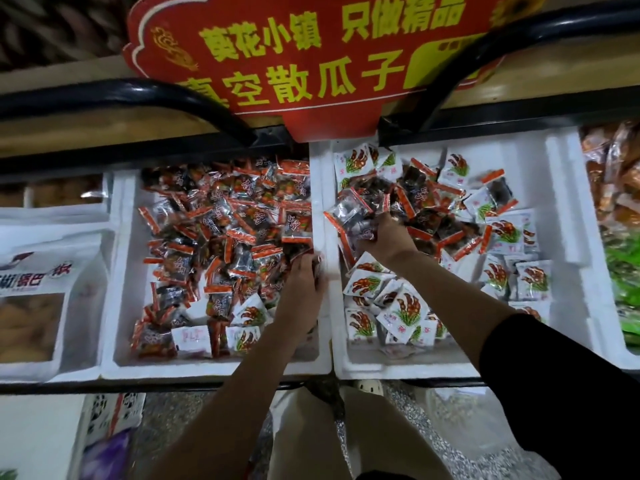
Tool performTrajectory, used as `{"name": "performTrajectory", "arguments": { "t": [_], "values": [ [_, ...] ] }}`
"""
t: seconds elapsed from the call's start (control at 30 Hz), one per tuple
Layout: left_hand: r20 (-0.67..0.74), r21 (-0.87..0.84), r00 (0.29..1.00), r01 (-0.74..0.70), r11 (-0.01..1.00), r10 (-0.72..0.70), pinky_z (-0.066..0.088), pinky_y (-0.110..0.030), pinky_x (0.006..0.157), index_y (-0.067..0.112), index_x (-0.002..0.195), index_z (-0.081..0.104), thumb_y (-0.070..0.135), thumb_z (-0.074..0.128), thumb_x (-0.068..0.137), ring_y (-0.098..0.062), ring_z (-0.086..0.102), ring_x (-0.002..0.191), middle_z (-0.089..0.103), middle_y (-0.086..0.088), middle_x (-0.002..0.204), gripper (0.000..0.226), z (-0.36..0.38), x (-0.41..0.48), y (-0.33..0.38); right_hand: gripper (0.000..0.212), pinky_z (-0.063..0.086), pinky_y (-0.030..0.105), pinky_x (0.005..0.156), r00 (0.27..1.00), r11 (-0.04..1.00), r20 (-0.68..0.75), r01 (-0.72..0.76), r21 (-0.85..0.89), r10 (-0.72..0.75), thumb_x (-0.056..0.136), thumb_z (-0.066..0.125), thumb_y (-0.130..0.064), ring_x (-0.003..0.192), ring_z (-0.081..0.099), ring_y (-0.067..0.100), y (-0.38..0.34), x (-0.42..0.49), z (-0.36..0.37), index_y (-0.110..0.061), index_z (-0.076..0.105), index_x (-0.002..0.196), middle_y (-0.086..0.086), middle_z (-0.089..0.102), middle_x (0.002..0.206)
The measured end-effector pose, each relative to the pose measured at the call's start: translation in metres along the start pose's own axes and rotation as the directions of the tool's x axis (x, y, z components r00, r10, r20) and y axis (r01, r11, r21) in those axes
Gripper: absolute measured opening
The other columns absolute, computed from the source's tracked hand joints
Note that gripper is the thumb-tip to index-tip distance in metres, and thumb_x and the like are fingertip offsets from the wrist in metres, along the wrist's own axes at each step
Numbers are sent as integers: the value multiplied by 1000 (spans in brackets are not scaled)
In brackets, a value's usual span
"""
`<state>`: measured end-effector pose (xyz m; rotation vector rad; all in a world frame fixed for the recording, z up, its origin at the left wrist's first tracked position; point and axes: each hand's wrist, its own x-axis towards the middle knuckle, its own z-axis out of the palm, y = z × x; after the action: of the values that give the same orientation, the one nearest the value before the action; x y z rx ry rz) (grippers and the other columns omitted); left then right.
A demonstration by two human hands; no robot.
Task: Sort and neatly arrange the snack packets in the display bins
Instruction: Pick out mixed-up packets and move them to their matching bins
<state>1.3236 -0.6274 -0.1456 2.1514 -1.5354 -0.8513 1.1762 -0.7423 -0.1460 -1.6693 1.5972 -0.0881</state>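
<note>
The left foam bin (117,271), heaped with dark orange-striped packets (221,216), and the right foam bin (562,299), where these mix with white packets (363,282), meet wall to wall. The loose bunch that the right hand (388,237) clutches in a full grip over the right bin's left wall may therefore shed packets back among the white ones. The left hand (304,282) rests on the heap at the left bin's right wall, its grip too blurred to read; bare bottom shows mainly along each bin's outer wall.

A single head-worn view is given, aimed forward and steeply down from close range onto two white foam bins (207,370); the red sign (311,64) behind the bins is cropped at the top.
</note>
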Motion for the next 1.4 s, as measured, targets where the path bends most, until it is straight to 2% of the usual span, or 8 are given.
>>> {"name": "performTrajectory", "arguments": {
  "t": [0.13, 0.27, 0.47, 0.63, 0.8, 1.07, 1.23, 1.4],
  "values": [
    [-44, -29, 999, 18, 999, -19, 38, -9, 59, 9, 118, 56, 24, 52, 99, -11, 60, 74, 64, -3, 93, 25, -8, -3, -5, 29, 43, 30, 60, 989, 993, -85, 121, 4, -121, 81, 71, -36, 79, 56, 23, 2, -15, -7, -14, 53, 89, 3, 58, 79],
    [-86, -59, 994, 68, 996, -73, 50, -26, 51, 12, 110, 57, 41, 47, 98, -17, 61, 59, 62, 0, 73, 33, -37, -8, -17, 42, 50, 35, 72, 930, 971, -286, 239, -1, -229, 79, 72, -38, 93, 58, 27, 7, -39, -8, -10, 56, 106, 9, 63, 99],
    [-98, 70, 977, 194, 978, -187, 42, -25, 66, 7, 125, 56, 25, 60, 94, -20, 59, 79, 67, -13, 109, 35, -83, 7, -48, 38, 42, 25, 63, 946, 947, -114, 313, 78, -303, 82, 70, -39, 79, 57, 16, -30, -65, 10, -13, 56, 108, -3, 56, 88],
    [-126, 43, 978, 175, 984, -168, 40, -29, 61, 3, 121, 56, 16, 61, 94, -23, 60, 79, 64, -12, 95, 31, -105, 17, -68, 25, 46, 28, 62, 941, 928, -25, 338, 155, -338, 86, 66, -35, 76, 61, 20, -76, -65, 36, -17, 55, 100, 4, 62, 82],
    [-224, -68, 962, 146, 987, -158, 37, -20, 84, 0, 134, 45, 5, 58, 94, -25, 53, 111, 52, -12, 126, 42, -120, 9, -89, 32, 46, 27, 81, 948, 911, -130, 315, 265, -290, 93, 52, -9, 99, 61, 27, -97, -68, 66, -5, 42, 123, 15, 58, 115],
    [188, 101, 963, 179, 979, -196, 46, -40, 96, 5, 132, 50, 13, 66, 89, -32, 54, 118, 57, -14, 125, 47, -119, -38, -184, 66, 40, 31, 94, 945, 980, 260, 196, 41, -199, 92, 59, -21, 124, 47, 29, -79, -106, 157, -14, 22, 147, 11, 42, 141],
    [285, 282, 947, 64, 957, -147, 33, -40, 109, 16, 135, 52, 24, 67, 88, -30, 37, 133, 46, -11, 140, 49, -118, -51, -216, 82, 27, 34, 109, 963, 980, 237, 157, -119, -126, 88, 63, -34, 136, 28, 30, -89, -108, 192, -8, 14, 149, 12, 31, 149],
    [327, 370, 940, -27, 929, -103, 25, -45, 111, 21, 126, 57, 38, 69, 84, -27, 31, 133, 45, -6, 135, 46, -123, -43, -231, 73, 37, 30, 76, 963, 988, 256, 112, -111, -80, 82, 69, -42, 114, 48, 31, -94, -106, 209, -1, 38, 135, 17, 51, 125]
  ]
}}
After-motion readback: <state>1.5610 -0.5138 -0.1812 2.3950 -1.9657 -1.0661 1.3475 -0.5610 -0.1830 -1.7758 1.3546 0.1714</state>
